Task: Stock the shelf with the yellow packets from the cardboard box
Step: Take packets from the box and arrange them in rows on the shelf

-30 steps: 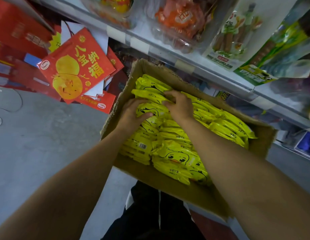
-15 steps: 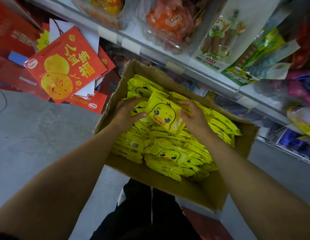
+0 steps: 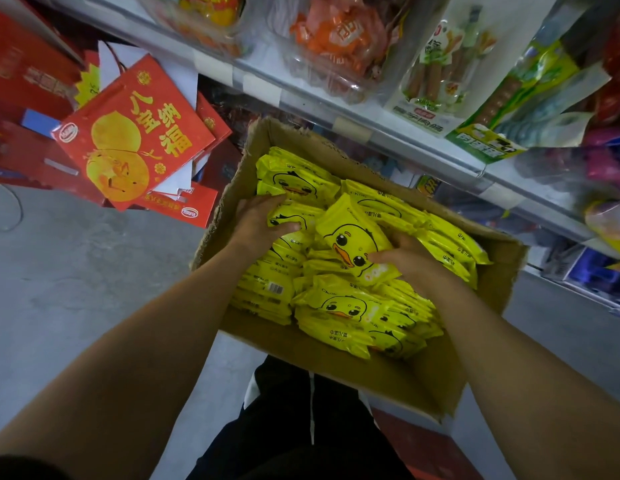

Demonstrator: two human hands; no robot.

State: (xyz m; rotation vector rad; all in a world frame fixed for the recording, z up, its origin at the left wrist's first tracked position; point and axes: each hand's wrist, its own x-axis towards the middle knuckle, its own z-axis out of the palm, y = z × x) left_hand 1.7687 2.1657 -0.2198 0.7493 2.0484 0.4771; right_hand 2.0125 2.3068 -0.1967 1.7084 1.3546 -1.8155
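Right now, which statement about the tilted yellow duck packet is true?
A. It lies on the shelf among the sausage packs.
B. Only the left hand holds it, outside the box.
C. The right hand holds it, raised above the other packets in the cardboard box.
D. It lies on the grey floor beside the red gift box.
C: the right hand grips the tilted yellow duck packet at its lower right edge, over the packets in the cardboard box, while the left hand rests on another packet.

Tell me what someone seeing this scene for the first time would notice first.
The open brown cardboard box at centre, packed with bright yellow duck-face packets, grabs the eye first. Both hands are in it: the right hand grips a tilted packet, the left hand presses on another. A red and gold gift bag lies upper left.
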